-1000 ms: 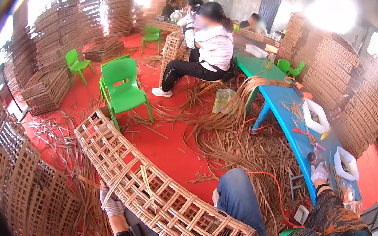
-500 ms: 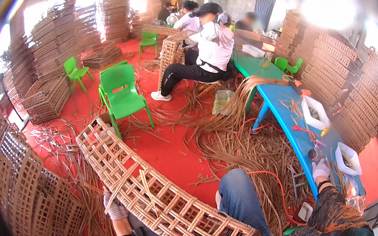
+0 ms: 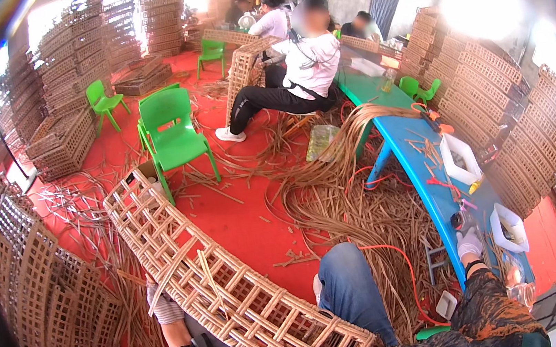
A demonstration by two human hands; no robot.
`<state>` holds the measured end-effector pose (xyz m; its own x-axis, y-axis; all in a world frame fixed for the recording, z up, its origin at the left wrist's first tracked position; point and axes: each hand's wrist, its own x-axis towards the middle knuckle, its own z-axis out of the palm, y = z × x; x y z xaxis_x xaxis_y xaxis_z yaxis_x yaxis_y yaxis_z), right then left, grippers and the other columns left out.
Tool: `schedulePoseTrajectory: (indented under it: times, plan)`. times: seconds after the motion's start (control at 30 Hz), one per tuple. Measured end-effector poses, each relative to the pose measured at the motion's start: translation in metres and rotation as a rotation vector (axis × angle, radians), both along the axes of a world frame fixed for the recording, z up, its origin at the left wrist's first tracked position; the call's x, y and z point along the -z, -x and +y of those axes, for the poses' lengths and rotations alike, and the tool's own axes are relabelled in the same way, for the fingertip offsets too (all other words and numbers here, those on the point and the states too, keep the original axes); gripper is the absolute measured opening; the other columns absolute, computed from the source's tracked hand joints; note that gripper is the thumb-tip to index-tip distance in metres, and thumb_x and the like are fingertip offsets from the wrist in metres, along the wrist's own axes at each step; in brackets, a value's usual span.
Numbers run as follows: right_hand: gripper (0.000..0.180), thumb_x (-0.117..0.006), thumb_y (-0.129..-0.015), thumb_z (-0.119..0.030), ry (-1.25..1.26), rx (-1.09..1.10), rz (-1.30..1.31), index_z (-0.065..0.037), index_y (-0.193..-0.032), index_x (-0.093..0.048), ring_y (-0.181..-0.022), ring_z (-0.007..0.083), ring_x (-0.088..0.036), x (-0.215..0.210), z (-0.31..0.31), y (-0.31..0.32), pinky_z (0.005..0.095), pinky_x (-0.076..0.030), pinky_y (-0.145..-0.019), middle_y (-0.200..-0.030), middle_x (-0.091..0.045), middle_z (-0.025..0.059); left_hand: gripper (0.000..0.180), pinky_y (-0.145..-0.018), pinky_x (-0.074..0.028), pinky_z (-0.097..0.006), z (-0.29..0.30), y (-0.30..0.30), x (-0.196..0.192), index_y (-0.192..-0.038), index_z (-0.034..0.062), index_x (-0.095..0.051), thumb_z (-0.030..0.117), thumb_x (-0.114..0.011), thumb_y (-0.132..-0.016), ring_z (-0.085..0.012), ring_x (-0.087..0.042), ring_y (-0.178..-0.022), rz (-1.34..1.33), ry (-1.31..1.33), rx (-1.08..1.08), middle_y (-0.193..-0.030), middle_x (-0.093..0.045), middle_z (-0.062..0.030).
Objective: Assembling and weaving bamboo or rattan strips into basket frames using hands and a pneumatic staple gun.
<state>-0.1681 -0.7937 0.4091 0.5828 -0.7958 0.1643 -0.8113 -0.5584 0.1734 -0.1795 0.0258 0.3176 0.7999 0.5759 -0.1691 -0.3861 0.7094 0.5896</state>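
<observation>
A long wicker frame (image 3: 236,286) of light brown open weave lies slantwise before me, its near end at my lap. At its left edge my left hand (image 3: 164,307), in a pale glove, is closed on the frame's side; a loose strand crosses the fingers. Short pale strips (image 3: 208,272) stick up out of the weave. My right hand (image 3: 469,245), gloved too, reaches over the blue table (image 3: 425,186) and is closed round a dark, round-ended object (image 3: 461,221), whose kind I cannot make out.
White hexagonal trays (image 3: 460,159) and orange-handled shears (image 3: 430,115) lie on the table. Long strips (image 3: 357,198) heap beneath it. Green chairs (image 3: 170,134) and a seated person (image 3: 310,65) with another wicker piece are ahead. Woven panels (image 3: 50,298) stack at left, more (image 3: 508,124) at right.
The dark object by my right hand has tilted, now turning its round end into view. My left hand stays at the frame's edge. The seated person's head and arms have moved.
</observation>
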Motion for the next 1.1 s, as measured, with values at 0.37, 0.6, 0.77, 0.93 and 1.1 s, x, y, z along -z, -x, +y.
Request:
schedulePoseTrajectory:
  times: [0.37, 0.6, 0.77, 0.93, 1.1]
  plan:
    - [0.058, -0.056, -0.095, -0.053, 0.005, -0.006, -0.012, -0.007, -0.129, -0.044, -0.102, 0.0355, -0.069, -0.002, 0.005, 0.001, 0.0456, -0.056, -0.087, -0.113, -0.068, 0.0197, 0.031, -0.061, -0.060, -0.033, 0.004, 0.000, 0.008, -0.114, 0.0049, -0.064, 0.032, -0.057, -0.100, -0.0182, -0.068, -0.069, -0.028, -0.010, 0.036, -0.090, -0.072, -0.0080]
    - [0.059, -0.055, -0.096, -0.053, 0.025, -0.032, -0.028, -0.006, -0.128, -0.043, -0.101, 0.0344, -0.070, 0.004, -0.003, 0.002, 0.0450, -0.056, -0.086, -0.110, -0.068, 0.0188, 0.020, -0.038, -0.037, -0.021, 0.011, -0.006, 0.019, -0.097, 0.0107, -0.063, 0.028, -0.054, -0.102, -0.0060, -0.041, -0.042, 0.022, 0.006, 0.009, -0.060, -0.050, 0.0065]
    - [0.060, -0.055, -0.096, -0.053, 0.020, -0.046, -0.017, -0.005, -0.130, -0.042, -0.101, 0.0337, -0.070, 0.005, -0.007, 0.002, 0.0441, -0.055, -0.086, -0.111, -0.067, 0.0188, 0.023, -0.035, -0.032, -0.021, 0.013, -0.007, 0.015, -0.086, 0.0138, -0.061, 0.028, -0.052, -0.102, -0.0055, -0.040, -0.040, 0.068, -0.048, 0.007, -0.059, -0.052, 0.0062]
    - [0.061, -0.058, -0.095, -0.051, 0.002, -0.066, -0.052, -0.004, -0.131, -0.042, -0.100, 0.0333, -0.070, 0.007, -0.011, 0.002, 0.0435, -0.056, -0.086, -0.111, -0.067, 0.0188, 0.024, -0.032, -0.030, -0.022, 0.016, -0.006, 0.009, -0.082, 0.0150, -0.060, 0.031, -0.056, -0.100, -0.0068, -0.041, -0.037, 0.219, -0.094, -0.049, -0.059, -0.055, 0.0050]
    - [0.063, -0.059, -0.094, -0.051, 0.015, -0.084, -0.062, -0.003, -0.130, -0.041, -0.097, 0.0313, -0.071, 0.011, -0.017, 0.003, 0.0419, -0.057, -0.083, -0.108, -0.068, 0.0184, 0.028, -0.028, -0.026, -0.024, 0.025, -0.005, 0.008, -0.078, 0.0165, -0.059, 0.036, -0.060, -0.098, -0.0084, -0.041, -0.032, 0.338, -0.121, -0.017, -0.058, -0.058, 0.0031]
